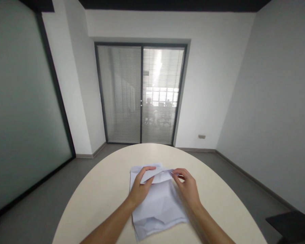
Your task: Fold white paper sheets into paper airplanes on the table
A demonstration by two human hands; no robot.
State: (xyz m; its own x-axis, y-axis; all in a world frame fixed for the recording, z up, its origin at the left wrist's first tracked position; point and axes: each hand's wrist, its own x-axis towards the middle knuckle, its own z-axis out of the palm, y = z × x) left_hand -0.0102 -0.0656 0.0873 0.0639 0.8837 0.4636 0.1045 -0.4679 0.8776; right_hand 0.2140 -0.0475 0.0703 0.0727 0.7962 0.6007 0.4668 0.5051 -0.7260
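Note:
A folded piece of white paper [159, 176] is held between my two hands, a little above other white sheets. My left hand [142, 184] grips its left part, thumb below and fingers over the top edge. At its right end, my right hand [186, 184] pinches the corner between thumb and fingertips. Beneath lie creased white sheets of paper [160, 206], one over another, with a raised fold near the front edge. My left forearm and hand cover part of their left side.
The sheets rest on a round cream table [99, 196]. Beyond it stands a glass door [119, 95] with blinds. A frosted glass panel [22, 112] is at the left. At the lower right is a dark flat object [292, 223], partly cut off.

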